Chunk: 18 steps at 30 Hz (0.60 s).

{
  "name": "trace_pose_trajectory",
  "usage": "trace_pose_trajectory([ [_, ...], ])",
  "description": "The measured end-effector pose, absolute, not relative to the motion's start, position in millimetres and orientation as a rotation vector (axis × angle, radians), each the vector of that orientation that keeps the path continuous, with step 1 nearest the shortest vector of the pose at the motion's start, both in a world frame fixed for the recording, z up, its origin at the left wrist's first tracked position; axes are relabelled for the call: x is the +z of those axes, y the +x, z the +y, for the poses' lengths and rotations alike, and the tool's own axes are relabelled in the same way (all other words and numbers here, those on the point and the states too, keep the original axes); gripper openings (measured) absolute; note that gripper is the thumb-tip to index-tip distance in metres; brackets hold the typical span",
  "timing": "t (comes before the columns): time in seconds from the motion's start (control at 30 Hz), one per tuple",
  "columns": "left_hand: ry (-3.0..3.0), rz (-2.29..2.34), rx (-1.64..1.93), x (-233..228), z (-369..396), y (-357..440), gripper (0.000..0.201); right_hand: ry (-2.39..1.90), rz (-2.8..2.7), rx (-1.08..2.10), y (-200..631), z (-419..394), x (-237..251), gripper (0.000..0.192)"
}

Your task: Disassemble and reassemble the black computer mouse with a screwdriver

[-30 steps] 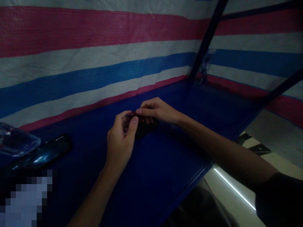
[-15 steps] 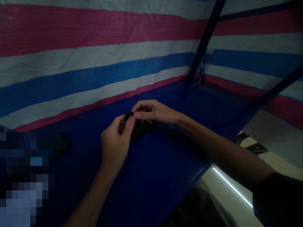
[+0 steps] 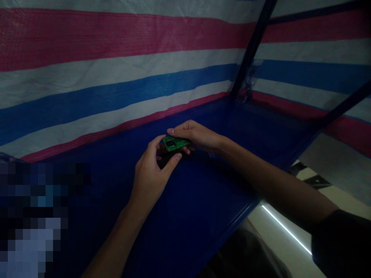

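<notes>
A small green circuit board (image 3: 176, 143) with a dark square chip on its left part is tilted up between my two hands. My right hand (image 3: 197, 135) grips its right end, thumb on top and fingertips underneath. Around the board's left side, my left hand (image 3: 153, 162) is open, its thumb spread from the fingers. The left index fingertip is at the board's upper left corner, but whether it presses on it I cannot tell. Below the board is a dark patch, too dim to make out as an object or shadow.
A dark blue tabletop (image 3: 185, 216) lies under my hands. Striped red, white and blue sheeting (image 3: 116, 81) hangs behind. Dark metal posts (image 3: 252, 50) stand at the right. A clear plastic item (image 3: 246, 90) is in the far corner. The lower left is pixelated.
The green board has come into view between my hands, where a small dark round piece showed before. My left thumb has moved away from its fingers, and my left hand has shifted right.
</notes>
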<state>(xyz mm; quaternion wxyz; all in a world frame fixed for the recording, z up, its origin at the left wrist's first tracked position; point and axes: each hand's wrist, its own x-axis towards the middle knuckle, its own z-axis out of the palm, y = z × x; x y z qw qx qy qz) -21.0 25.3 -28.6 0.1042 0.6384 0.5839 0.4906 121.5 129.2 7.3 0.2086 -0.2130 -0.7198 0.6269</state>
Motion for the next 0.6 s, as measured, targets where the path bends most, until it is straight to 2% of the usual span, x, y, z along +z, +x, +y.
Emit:
trace_pose_trajectory([
  [0.1, 1.860, 1.774, 1.423, -25.4, 23.0, -21.3, 0.034, -0.634, -2.067, 1.734, 120.3, 129.1, 7.0, 0.043],
  [0.2, 1.803, 1.856, 1.361, -21.3, 20.9, -22.1, 0.031, -0.639, -2.030, 1.700, 118.8, 126.6, 8.6, 0.036],
  [0.43, 1.758, 1.907, 1.359, -20.3, 21.1, -25.1, 0.045, -0.448, -2.138, 1.764, 121.5, 124.5, 13.7, 0.030],
  [0.6, 1.681, 1.858, 1.487, -23.8, 22.0, -24.8, 0.035, -0.489, -2.070, 1.824, 121.6, 130.6, 9.3, 0.026],
])
